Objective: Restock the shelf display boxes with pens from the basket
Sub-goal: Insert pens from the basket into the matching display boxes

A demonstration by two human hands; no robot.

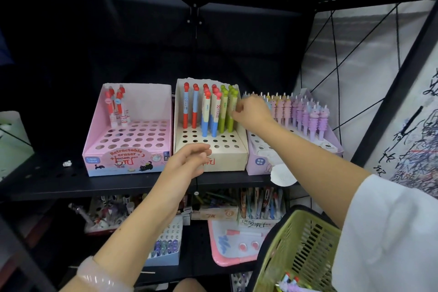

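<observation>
Beside the cream box (211, 147), the right hand (251, 111) pinches a green pen (231, 111); below it the left hand (189, 161) hangs loosely curled, holding nothing.

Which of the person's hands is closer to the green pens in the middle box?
Right. The right hand touches the green pens; the left hand hovers lower, by the cream box's front.

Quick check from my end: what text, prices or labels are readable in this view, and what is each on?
"Retractable eraser": front of the pink display box.
"2元": handwritten on the lower-shelf box.
"6": orange sticker on the lower cardboard box.
Red handwritten prices on the pink box and the cream box: unclear.
Purple box label: too small.
</observation>
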